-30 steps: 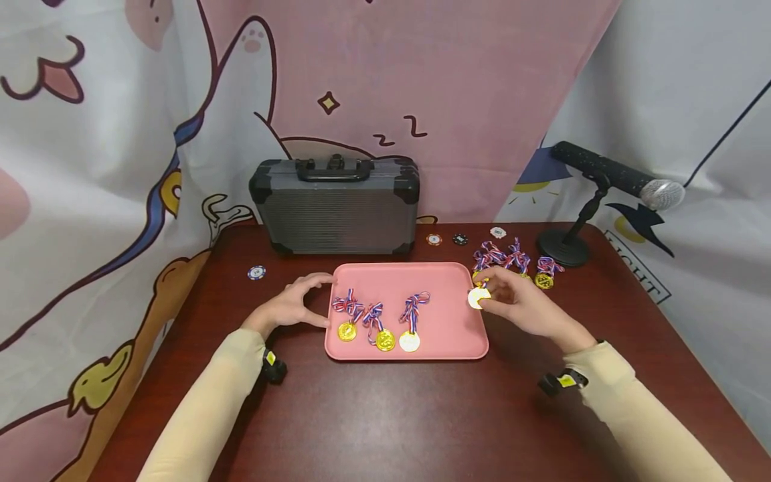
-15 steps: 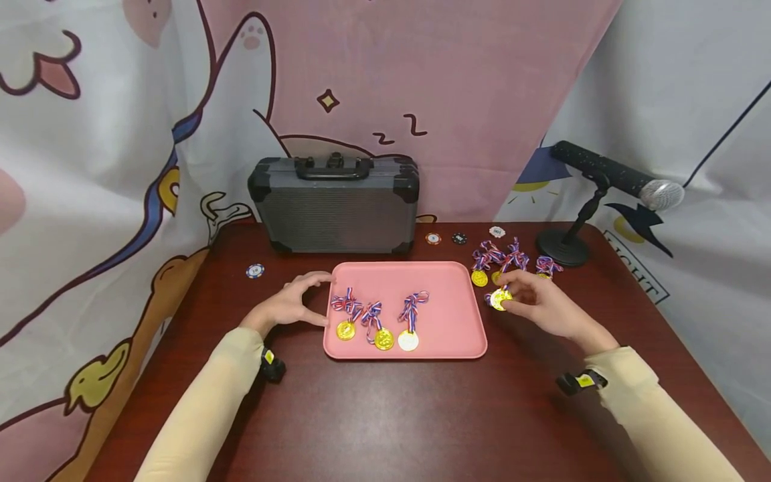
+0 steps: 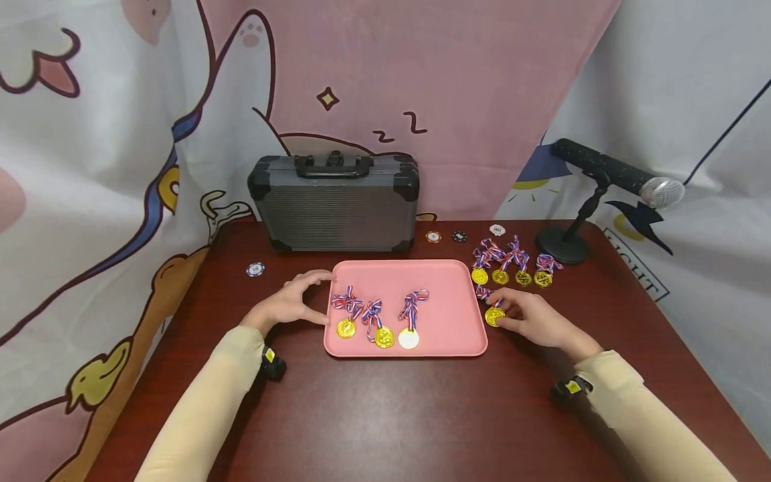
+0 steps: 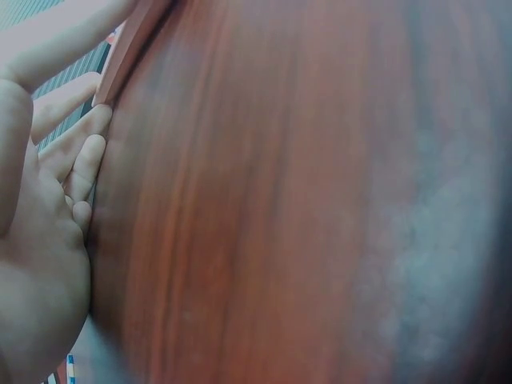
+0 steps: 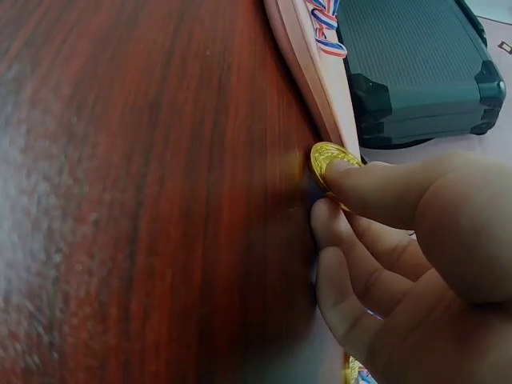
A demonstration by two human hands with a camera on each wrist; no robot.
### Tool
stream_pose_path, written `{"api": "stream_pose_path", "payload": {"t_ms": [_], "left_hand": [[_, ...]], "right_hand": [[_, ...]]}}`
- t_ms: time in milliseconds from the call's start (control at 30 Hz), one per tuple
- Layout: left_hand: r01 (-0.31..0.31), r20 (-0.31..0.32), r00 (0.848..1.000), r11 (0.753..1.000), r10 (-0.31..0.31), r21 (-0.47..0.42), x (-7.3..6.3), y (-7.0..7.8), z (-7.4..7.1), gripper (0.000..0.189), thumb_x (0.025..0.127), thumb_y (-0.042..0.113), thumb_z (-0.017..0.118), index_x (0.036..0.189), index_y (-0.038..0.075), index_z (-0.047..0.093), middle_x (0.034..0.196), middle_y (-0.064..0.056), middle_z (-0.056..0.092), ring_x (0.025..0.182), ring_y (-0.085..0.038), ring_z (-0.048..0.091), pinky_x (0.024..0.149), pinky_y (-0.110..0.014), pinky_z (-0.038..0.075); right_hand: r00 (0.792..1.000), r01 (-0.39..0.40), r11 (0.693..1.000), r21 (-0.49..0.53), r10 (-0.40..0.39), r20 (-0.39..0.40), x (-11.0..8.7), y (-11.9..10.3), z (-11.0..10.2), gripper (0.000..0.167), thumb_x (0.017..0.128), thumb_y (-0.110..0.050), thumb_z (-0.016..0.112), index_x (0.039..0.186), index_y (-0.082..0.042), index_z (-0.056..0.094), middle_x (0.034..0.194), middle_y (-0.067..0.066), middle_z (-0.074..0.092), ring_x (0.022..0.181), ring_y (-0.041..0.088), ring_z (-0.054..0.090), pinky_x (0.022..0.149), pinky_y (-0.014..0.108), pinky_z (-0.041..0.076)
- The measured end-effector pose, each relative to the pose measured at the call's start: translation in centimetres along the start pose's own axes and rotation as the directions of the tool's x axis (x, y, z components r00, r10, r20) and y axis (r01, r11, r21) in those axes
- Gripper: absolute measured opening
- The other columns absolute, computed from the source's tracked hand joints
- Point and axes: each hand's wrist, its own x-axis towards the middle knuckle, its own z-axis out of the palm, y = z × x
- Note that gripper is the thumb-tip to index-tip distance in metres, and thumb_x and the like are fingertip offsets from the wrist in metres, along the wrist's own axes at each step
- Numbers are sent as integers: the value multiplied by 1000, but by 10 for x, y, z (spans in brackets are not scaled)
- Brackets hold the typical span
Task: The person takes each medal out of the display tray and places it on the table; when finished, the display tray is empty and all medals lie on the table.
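Note:
My right hand [image 3: 533, 318] pinches a gold medal [image 3: 495, 316] between thumb and fingers, low over the table just outside the pink tray's right rim. Its striped ribbon [image 3: 484, 292] trails behind it along the tray. In the right wrist view the thumb lies on the face of the gold disc [image 5: 326, 154]. My left hand [image 3: 286, 302] is at the left side of the pink tray [image 3: 448, 308], thumb and fingers spread apart with the tips at its rim. Inside the tray lie two gold medals [image 3: 384, 337] and one that shines white [image 3: 408, 339], all with red, white and blue ribbons.
Several gold medals [image 3: 500, 276] lie in a row behind my right hand. A microphone on a black stand [image 3: 563, 245] is at the back right. The dark case [image 3: 337, 214] stands behind the tray. Poker chips [image 3: 460, 236] lie along the back, another chip [image 3: 255, 269] at left.
My right hand has carried the medal from over the tray's right rim out to the right, then lower and nearer, beside the tray. The left hand has stayed at the tray.

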Motion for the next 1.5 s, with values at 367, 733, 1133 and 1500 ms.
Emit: {"api": "stream_pose_path", "payload": {"t_ms": [367, 733, 1133, 1500], "left_hand": [[2, -2, 1000, 1000, -2, -8, 0, 1, 0, 95, 71, 35, 98, 153, 23, 52, 159, -2, 45, 142, -31, 39, 118, -62, 19], [-8, -2, 1000, 1000, 8, 1, 0, 0, 0, 94, 72, 36, 97, 154, 23, 52, 160, -2, 45, 142, -32, 39, 117, -64, 20], [-30, -11, 999, 1000, 30, -10, -2, -1, 2, 93, 72, 36, 97, 153, 24, 53, 158, -2, 47, 141, -33, 40, 116, -64, 21], [-35, -15, 999, 999, 35, -23, -2, -2, 2, 92, 72, 36, 97, 152, 22, 54, 157, -4, 48, 140, -34, 40, 115, -67, 20]], "right_hand": [[994, 78, 994, -77, -72, 79, 0, -14, -6, 36, 90, -5, 83, 124, -7, 71, 97, 1, 73, 79, 7, 66, 68, 30, 55], [998, 66, 990, -124, -67, -2, 10, -44, -14, 44, 89, -8, 84, 129, -5, 69, 88, -7, 69, 70, 6, 60, 61, 28, 52], [975, 164, 983, 83, -174, 138, 43, -88, 42, 39, 94, -9, 79, 131, -5, 66, 100, 2, 73, 83, 10, 68, 76, 31, 60], [930, 319, 948, 11, -315, 191, 62, -117, 86, 43, 95, -17, 80, 136, -9, 68, 106, 0, 69, 85, 12, 61, 76, 27, 54]]}}
